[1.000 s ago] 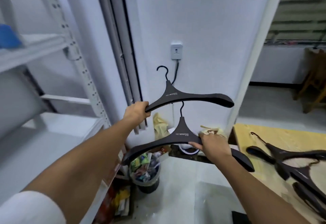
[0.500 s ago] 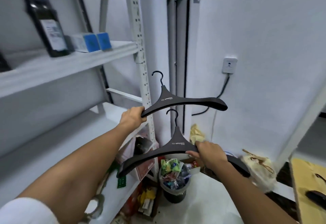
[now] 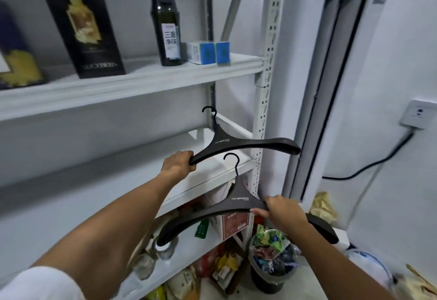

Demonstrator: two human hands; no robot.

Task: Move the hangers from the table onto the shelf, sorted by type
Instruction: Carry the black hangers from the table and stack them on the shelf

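before shelf: l hand grips upper hanger, r hand lower hanger

White shelf bears black box, dark bottle, blue cartons

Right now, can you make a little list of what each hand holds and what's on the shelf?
left grip: holds top hanger by its left end
right grip: holds low hanger beside its neck
look: both black, hooks up
top shelf: black box, bottle, blue boxes
floor: bin, full
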